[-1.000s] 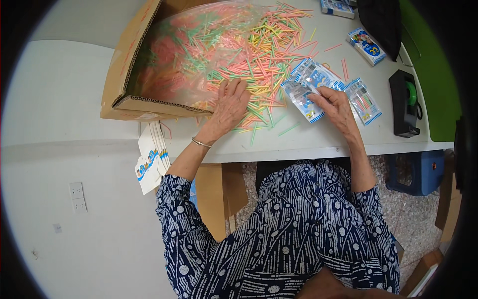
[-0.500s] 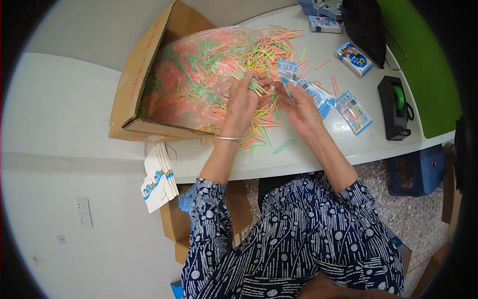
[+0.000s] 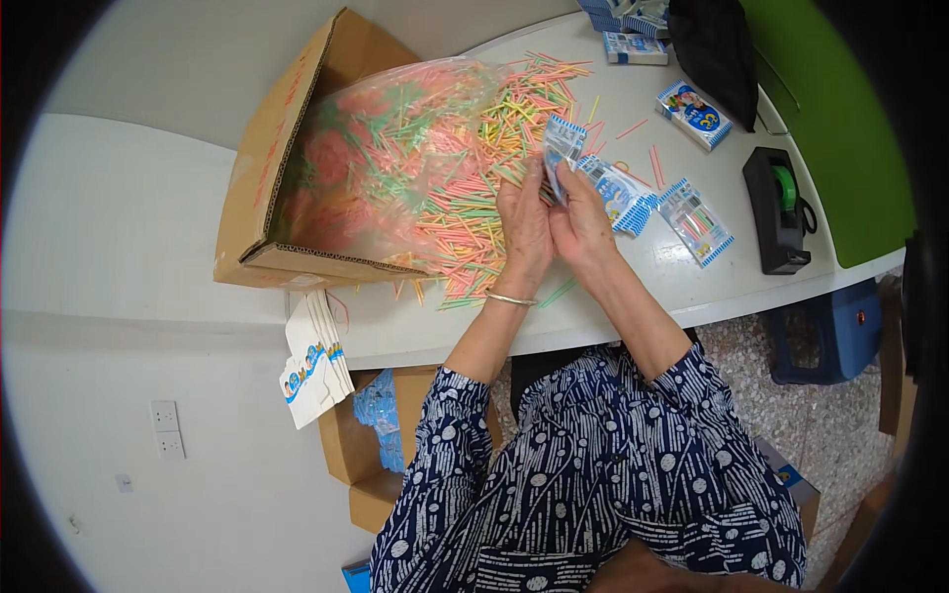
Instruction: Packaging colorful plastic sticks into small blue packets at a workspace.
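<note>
My right hand [image 3: 583, 225] is closed on a small clear packet [image 3: 564, 140] with blue-and-white printing, held upright over the table. My left hand [image 3: 526, 229], with a bangle at the wrist, is pressed against the packet's lower left side. Its curled fingers hold a bundle of thin coloured sticks, now mostly hidden between the hands and the packet. Behind and left of the hands spreads a heap of loose pink, green and yellow sticks [image 3: 465, 232]. More printed packets [image 3: 618, 193] lie just right of my right hand, and another packet [image 3: 696, 221] shows sticks inside.
A cardboard box [image 3: 259, 178] lies on its side at the left, with a large clear bag [image 3: 366, 158] of sticks spilling out. Toward the right are a small printed box [image 3: 694, 115], a black tape dispenser [image 3: 776, 212] and a black cloth [image 3: 720, 59]. Folded cartons [image 3: 314, 361] hang at the table's left edge.
My left hand has moved right with its bundle of sticks and now meets the packet. My right hand has come slightly left, and the packet stands more upright.
</note>
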### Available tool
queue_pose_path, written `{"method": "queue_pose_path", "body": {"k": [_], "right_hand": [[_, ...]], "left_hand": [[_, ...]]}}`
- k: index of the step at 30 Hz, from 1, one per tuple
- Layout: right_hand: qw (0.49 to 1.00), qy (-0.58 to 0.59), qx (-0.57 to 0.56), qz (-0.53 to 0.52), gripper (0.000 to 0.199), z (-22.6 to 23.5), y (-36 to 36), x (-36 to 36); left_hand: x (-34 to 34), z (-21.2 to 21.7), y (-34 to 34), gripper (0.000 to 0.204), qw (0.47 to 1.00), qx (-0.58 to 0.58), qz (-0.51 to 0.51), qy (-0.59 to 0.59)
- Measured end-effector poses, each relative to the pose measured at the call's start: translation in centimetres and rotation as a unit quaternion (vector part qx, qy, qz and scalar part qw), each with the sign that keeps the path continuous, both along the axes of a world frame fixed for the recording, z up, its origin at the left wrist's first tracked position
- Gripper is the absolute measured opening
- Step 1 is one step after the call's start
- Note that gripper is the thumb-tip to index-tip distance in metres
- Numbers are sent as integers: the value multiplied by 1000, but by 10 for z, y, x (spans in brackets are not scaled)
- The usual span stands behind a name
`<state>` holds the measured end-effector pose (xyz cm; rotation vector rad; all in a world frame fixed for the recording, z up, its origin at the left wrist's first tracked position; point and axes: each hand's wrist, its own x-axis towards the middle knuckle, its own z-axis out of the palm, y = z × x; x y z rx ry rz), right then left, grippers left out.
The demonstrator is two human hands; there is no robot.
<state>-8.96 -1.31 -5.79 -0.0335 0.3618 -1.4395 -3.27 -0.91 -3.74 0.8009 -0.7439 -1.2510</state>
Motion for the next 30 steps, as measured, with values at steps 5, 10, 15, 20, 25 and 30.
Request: {"method": "queue_pose_path", "body": {"k": [5,10,15,20,25,30], "right_hand": [[991,121,-63,7,16,17,13,-21],[903,385,-133,137,15,16,19,-69],[853,441,-176,217,18,9,20,-89],[821,451,-224,269,23,7,19,-100],[811,440,-237,305,28,9,18,-102],[825,432,-230,281,25,14,25,-99]], "left_hand": [[24,14,-4,31,998,52,-35,-24],[49,40,-14,32,995,-52,-36,-79],[53,65,-7,25,986,-71,-108,-106],[36,76,6,48,966,-59,-185,-172],[35,72,15,50,948,-45,-193,-248],[29,68,25,45,935,-30,-220,-278]]}}
